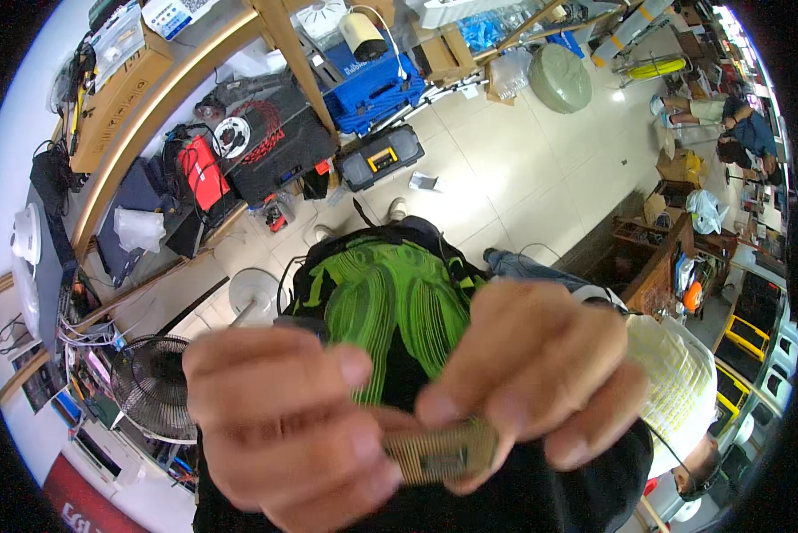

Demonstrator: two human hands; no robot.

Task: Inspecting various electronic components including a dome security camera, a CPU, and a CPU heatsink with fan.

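Observation:
Close to the camera and blurred, my left hand (283, 417) and my right hand (532, 373) together pinch a small flat rectangular piece (442, 451), tan with fine ridges along its edge. Fingers of both hands wrap its ends, the left thumb lying across the top. Behind the hands is a black and bright green garment (390, 302) on my own body.
A tiled floor (506, 160) stretches beyond. A black toolbox with yellow latch (379, 156), a blue crate (368, 84), a red and black machine (205, 169), a standing fan (155, 386), wooden shelving (150, 107) and a seated person (728, 120) surround it.

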